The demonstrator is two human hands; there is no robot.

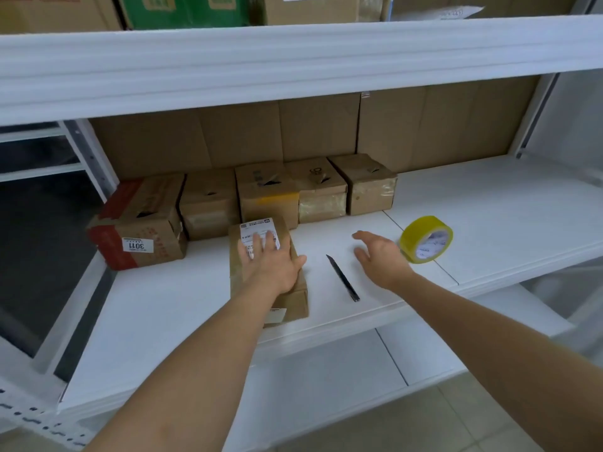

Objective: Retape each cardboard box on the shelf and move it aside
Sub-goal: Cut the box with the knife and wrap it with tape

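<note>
Brown cardboard makes up nearly everything on the white shelf (489,203), and one small box (287,298) has been drawn forward to the front edge, apart from the row of five boxes (248,197) standing behind it against the cardboard backing. The left hand (272,261) lies flat on top of this box with fingers straight, pressing it down and gripping nothing. The right hand (380,256) hovers above the shelf surface to the right of the box, fingers loosely spread and holding nothing, just short of the yellow tape roll (426,239), which stands on edge further to the right of the box. A dark knife (342,278) lies on the shelf between the box and the roll, untouched. By the look of it the work on this box is only starting: tape and blade are both still on the shelf, and several boxes in the row show torn or gaping top seams, so most of the retaping appears to remain. A white shipping label on the box is partly under the fingers and its print is too small to read; the red-taped box (137,230) to the left carries a sticker reading 3011, seen upside down.
</note>
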